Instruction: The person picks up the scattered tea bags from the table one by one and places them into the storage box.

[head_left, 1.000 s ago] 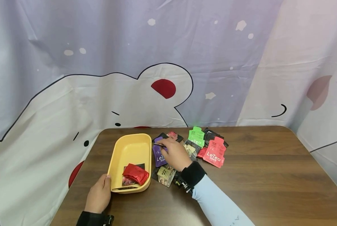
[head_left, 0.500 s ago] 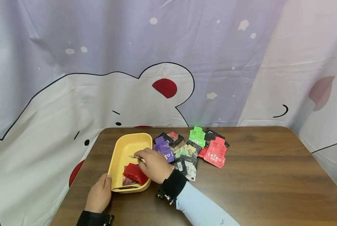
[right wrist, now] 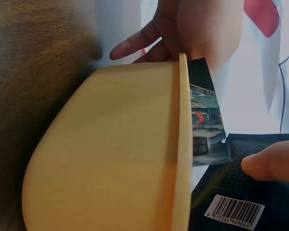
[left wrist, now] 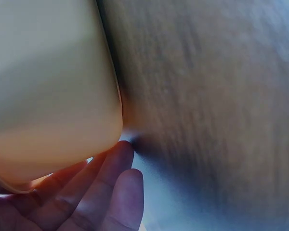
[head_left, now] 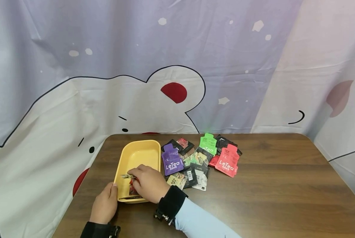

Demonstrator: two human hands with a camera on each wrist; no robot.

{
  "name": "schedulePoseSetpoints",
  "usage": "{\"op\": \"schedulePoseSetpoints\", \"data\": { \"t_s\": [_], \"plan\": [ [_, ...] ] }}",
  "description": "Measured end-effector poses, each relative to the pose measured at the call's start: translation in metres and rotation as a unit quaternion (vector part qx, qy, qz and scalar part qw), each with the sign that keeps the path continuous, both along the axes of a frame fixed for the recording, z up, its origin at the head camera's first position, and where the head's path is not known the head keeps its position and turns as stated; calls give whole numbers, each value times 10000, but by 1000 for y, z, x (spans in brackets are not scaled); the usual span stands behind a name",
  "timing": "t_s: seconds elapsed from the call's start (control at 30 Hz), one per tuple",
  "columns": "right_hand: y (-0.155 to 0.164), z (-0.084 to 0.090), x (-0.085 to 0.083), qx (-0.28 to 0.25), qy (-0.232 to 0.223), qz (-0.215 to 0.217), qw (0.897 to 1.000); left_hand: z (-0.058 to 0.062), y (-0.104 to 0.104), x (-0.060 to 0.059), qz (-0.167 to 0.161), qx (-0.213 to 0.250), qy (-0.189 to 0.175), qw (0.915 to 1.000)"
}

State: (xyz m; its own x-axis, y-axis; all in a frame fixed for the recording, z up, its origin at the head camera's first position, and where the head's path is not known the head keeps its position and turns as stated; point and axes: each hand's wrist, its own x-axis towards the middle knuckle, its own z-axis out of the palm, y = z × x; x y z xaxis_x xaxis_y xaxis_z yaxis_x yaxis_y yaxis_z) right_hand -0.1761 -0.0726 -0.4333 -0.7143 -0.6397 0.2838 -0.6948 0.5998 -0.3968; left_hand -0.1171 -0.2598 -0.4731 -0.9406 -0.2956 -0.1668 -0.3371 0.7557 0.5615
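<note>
A yellow plastic tray [head_left: 127, 143] stands at the table's left. My left hand [head_left: 104, 203] grips its near-left corner, thumb at the rim; in the left wrist view several fingers [left wrist: 118, 166] lie against the tray's outer wall. Over the tray, my right hand [head_left: 150, 184] pinches a dark tea sachet [right wrist: 219, 187], whose printed back and barcode show in the right wrist view. Another dark sachet with a painted scene [right wrist: 204, 120] shows behind the tray's rim. Inside the tray, a red packet [head_left: 131, 182] is mostly hidden by my right hand.
Right of the tray lies a loose pile of tea sachets: a purple one [head_left: 172, 162], a green one [head_left: 208, 144], a pinkish-red one [head_left: 227, 161] and several dark ones [head_left: 190, 177]. Behind the wooden table [head_left: 269, 185] hangs a printed curtain [head_left: 130, 43].
My right hand has moved left and nearer from the pile to over the tray, carrying a sachet. The purple sachet and the pile's near side are uncovered. My left hand stays at the tray.
</note>
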Motion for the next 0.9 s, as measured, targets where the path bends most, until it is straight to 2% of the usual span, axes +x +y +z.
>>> {"op": "schedulePoseSetpoints", "data": {
  "t_s": [0.5,0.73,0.9],
  "plan": [
    [2,0,1,-61,-18,-78,9999,-1,0,1,6,-19,15,10000],
    [4,0,2,222,-246,-32,9994,0,0,1,-39,-23,21,10000],
    [5,-2,2,281,-205,21,9994,0,0,0,-38,-64,10,10000]
  ]
}}
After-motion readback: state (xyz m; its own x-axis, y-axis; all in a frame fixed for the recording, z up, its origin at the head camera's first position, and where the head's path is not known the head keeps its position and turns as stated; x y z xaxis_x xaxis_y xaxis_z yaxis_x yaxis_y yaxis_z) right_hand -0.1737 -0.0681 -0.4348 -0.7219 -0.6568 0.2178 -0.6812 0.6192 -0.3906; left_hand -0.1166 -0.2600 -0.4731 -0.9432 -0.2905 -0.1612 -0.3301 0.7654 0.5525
